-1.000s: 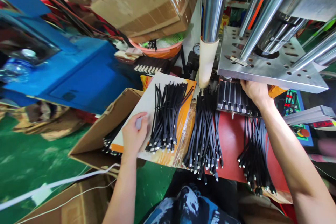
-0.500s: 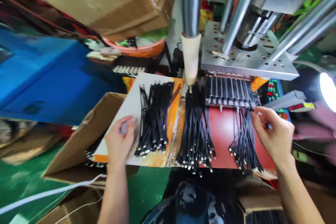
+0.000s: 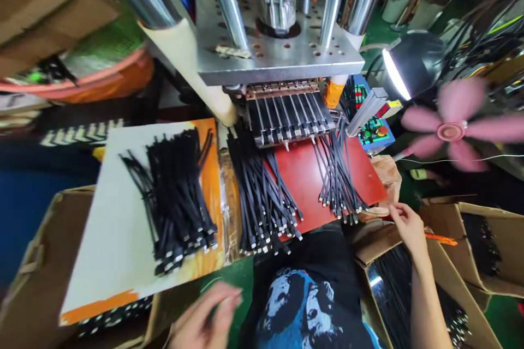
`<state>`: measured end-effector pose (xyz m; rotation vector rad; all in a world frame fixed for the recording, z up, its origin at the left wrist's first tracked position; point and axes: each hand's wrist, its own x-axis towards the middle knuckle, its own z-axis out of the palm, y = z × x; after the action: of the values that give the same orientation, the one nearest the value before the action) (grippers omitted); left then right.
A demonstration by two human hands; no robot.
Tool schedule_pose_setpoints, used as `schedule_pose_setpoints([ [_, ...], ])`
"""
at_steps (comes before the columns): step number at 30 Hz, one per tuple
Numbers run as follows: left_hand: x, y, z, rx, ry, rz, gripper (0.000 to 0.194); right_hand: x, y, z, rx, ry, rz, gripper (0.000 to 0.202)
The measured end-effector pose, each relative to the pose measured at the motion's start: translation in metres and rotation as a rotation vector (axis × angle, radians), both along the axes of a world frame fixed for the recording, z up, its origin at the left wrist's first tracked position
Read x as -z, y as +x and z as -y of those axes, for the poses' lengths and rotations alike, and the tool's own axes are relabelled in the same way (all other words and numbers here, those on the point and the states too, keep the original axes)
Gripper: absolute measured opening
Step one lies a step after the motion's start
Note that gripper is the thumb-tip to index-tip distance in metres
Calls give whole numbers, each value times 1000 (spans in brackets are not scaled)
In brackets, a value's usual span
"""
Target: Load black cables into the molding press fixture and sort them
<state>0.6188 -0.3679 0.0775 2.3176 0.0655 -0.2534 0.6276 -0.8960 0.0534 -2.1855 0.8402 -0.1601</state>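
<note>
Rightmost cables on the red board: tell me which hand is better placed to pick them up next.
Right, probably. The right hand is close to the lower ends of the cables, though whether it holds something is unclear. The left hand, blurred, is clearly farther off.

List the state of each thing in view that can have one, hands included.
Lamp: lit.
Fan: blades blurred; whether turning is unclear.
Left cable bundle: lying on the white board.
Middle cable bundle: connector ends spread.
Right cable bundle: spread on the red board.
Nearer right box: open, cables inside.
Farther right box: open.
Left hand: curled, blurred; hold unclear.
Right hand: pinching inward; hold unclear.
</note>
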Motion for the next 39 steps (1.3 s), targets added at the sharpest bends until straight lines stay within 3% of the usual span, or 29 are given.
schedule_pose_setpoints([
  [2,17,0,27,-30,-177,-195,29,12,-5,-24,-143,163,-35,58],
  [5,51,15,48,-106,-223,-244,40,27,2,-51,-258,321,-46,58],
  [8,78,28,50,-193,-263,-189,43,42,18,-63,-229,355,-1,59],
  [11,92,29,51,-239,-280,-149,40,51,29,-62,-176,337,13,54],
  [15,98,23,58,-289,-277,-102,33,55,30,-53,-128,291,-29,46],
  [23,94,22,67,-355,-223,-22,27,71,22,-37,-153,329,-81,48],
  [30,92,20,80,-390,-220,-18,29,95,14,-47,-72,335,-56,64],
  [39,92,23,82,-392,-240,-42,37,97,18,-59,-27,318,49,68],
])
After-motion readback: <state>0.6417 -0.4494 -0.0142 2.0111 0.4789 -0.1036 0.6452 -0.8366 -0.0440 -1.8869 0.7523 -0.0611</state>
